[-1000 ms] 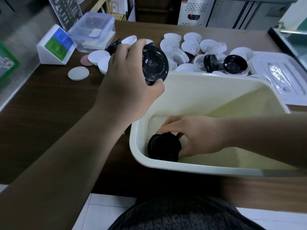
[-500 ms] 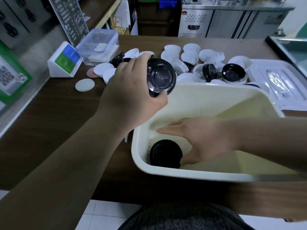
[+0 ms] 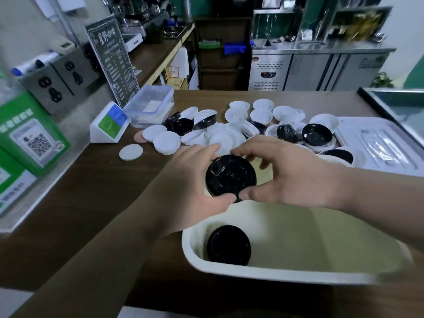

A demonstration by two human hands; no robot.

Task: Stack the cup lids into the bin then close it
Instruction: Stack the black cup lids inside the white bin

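Note:
Both hands hold one black cup lid (image 3: 230, 175) above the near-left part of the cream bin (image 3: 298, 269). My left hand (image 3: 192, 180) grips its left rim with thumb below and fingers above. My right hand (image 3: 286, 173) pinches its right rim. Inside the bin's near-left corner sits a short stack of black lids (image 3: 228, 245). Several white lids (image 3: 220, 134) and black lids (image 3: 316, 134) lie scattered on the brown counter behind the bin. The bin's clear cover (image 3: 376, 143) lies flat at the right.
A clear lidded box (image 3: 152, 106) and a small white stand (image 3: 109, 123) sit at the counter's back left, with a menu board (image 3: 112, 58) behind. Green QR signs (image 3: 29, 136) stand at the far left. A glass case edge (image 3: 394, 99) borders the right.
My right hand has left the stack in the bin and risen to take the black lid that my left hand carries. The camera has tilted up, showing more of the room.

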